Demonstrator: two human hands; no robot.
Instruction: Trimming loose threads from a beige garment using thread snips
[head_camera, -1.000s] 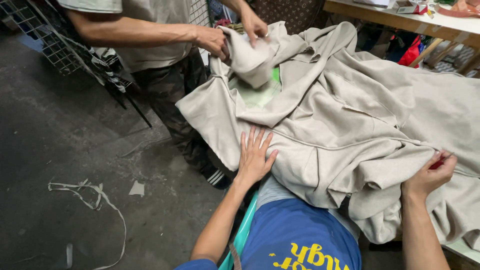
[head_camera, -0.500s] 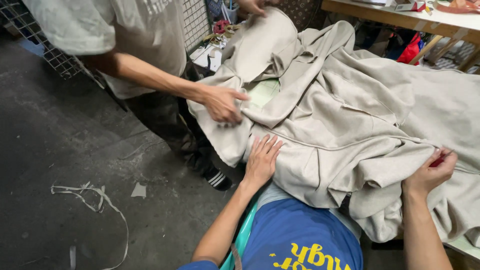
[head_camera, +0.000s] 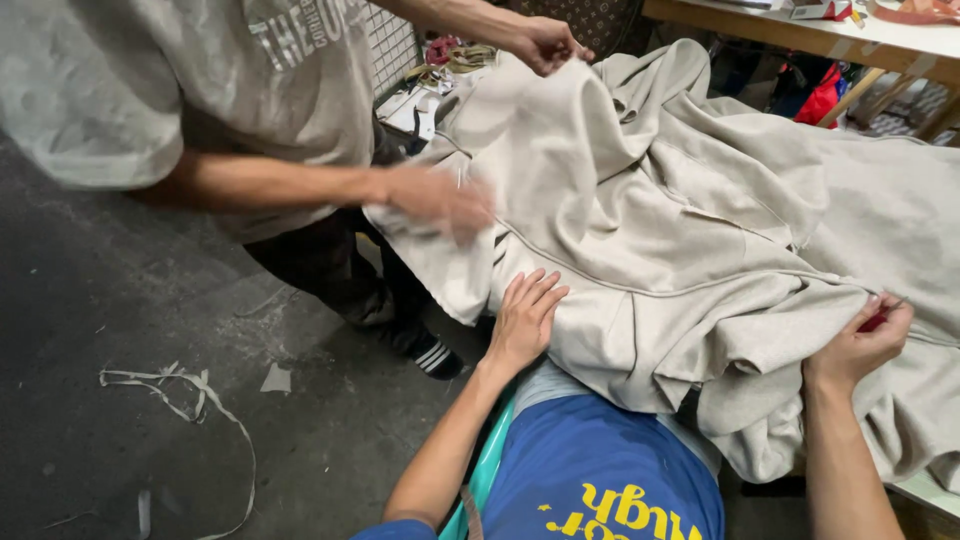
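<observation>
A large beige fabric (head_camera: 700, 230) is heaped over a table in front of me. My left hand (head_camera: 522, 318) lies flat on its near left part, fingers apart. My right hand (head_camera: 862, 340) pinches a fold at the near right, with a small red object showing between the fingers. A co-worker stands at the left in a pale T-shirt. One of that person's hands (head_camera: 440, 200) is blurred on the cloth's left edge. The other hand (head_camera: 545, 45) lifts the far edge of the fabric.
A wooden table (head_camera: 800, 35) with red items beneath stands at the back right. A wire rack (head_camera: 395, 50) and cluttered small objects are behind the co-worker. Scraps of pale strip (head_camera: 180, 385) lie on the dark concrete floor at the left.
The co-worker has pulled the fabric flap up and over, covering the green patch seen earlier, and stepped closer. My left hand slid slightly right on the cloth. My right hand stayed put.
</observation>
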